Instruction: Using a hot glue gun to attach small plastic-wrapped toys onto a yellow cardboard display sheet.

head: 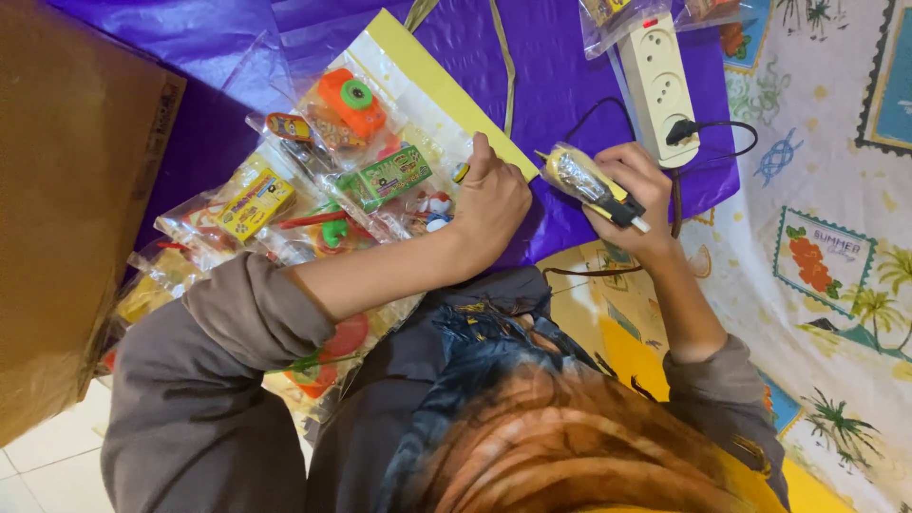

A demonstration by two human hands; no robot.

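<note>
Plastic bags [380,180] full of small toys lie in a heap on the purple sheet [570,76], on the left side of the scene. My left hand [489,204] rests flat on the near edge of the top bag, by its yellow strip [446,90]. That grip is not closed on anything; it only presses down. I think the bags are light, thin and slippery, so pressing flat holds them better than pinching.

My right hand [636,195] is to the right, its grip closed around a glue gun [594,185]. The tip points left, toward the bag edge. It looks light and hard, and the tip may be hot, so I hold the handle. Its black cord runs to the white power strip [660,81] farther away.
</note>
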